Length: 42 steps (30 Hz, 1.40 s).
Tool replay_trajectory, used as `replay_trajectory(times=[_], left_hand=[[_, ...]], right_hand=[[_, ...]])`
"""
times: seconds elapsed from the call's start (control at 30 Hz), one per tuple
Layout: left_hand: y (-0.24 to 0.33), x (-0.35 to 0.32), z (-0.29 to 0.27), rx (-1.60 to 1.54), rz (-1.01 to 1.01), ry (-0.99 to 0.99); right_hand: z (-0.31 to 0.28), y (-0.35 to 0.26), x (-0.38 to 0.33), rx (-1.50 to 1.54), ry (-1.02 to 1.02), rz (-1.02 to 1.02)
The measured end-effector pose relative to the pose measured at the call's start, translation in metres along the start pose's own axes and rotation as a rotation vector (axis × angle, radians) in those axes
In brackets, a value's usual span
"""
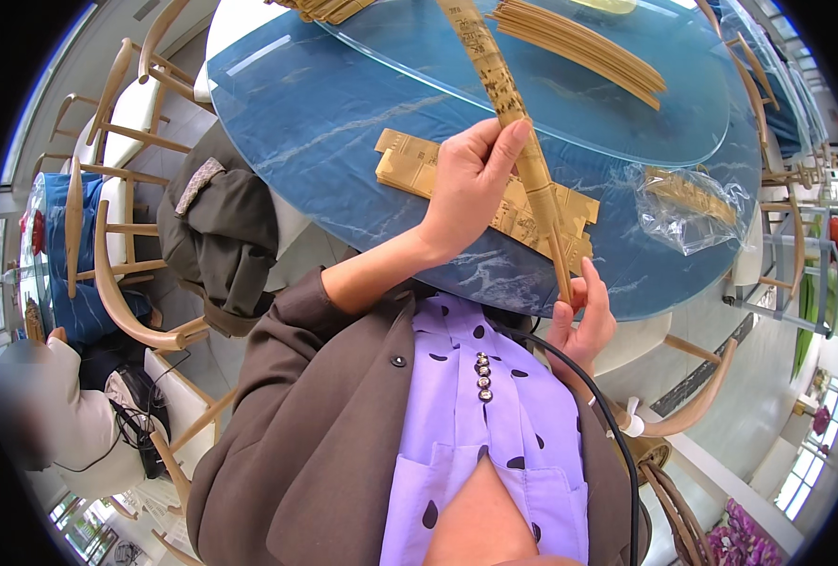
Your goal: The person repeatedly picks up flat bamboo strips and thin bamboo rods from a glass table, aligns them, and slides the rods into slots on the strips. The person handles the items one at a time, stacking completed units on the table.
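the left hand (471, 189), near the middle of the frame, is closed in a pinch, with the thumb laid along a long cardboard strip (539, 193) and the fingers curled behind it. the strip is tan with dark print and slants from the top edge of the frame, just right of centre, down to the right hand (584, 321). that hand is half open, right of centre, its thumb at the strip's lower end and its fingers bent beside it; i cannot tell whether they grip.

behind the strip, in the upper middle, printed flat cardboard pieces (407, 168) lie on a blue marbled table (287, 113). a clear plastic bag (691, 222) with tan cardboard in it lies on the table at the upper right. on the round glass turntable (688, 118), a stack of long cardboard (584, 52) lies toward the upper right, and more sits at the top edge, left of centre.

a dark coat (216, 226) hangs over a chair in the left part of the frame. at the lower left is another person's pale sleeve (79, 401). purple flowers (745, 536) show at the lower right.
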<state>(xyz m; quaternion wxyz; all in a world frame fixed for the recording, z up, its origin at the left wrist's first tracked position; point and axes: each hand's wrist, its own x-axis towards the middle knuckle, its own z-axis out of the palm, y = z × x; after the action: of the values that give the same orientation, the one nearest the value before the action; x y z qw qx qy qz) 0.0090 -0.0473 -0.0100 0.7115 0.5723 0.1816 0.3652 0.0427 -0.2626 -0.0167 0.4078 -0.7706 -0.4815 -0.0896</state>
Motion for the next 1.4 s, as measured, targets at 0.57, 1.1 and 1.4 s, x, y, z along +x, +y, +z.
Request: replay_trajectory(times=[0.57,1.1,1.4], left_hand=[[0.001,0.001,-0.005,-0.164,-0.142,-0.059],[-0.003,0.003,-0.014,-0.156,-0.177,-0.053],[0.001,-0.005,-0.008,0.019,-0.042,0.025]], right_hand=[[0.006,0.003,0.004,-0.104,0.077,-0.283],[0.012,0.006,0.025,-0.088,0.056,-0.39],[0.018,-0.003,0.031,-0.026,0.129,-0.341]])
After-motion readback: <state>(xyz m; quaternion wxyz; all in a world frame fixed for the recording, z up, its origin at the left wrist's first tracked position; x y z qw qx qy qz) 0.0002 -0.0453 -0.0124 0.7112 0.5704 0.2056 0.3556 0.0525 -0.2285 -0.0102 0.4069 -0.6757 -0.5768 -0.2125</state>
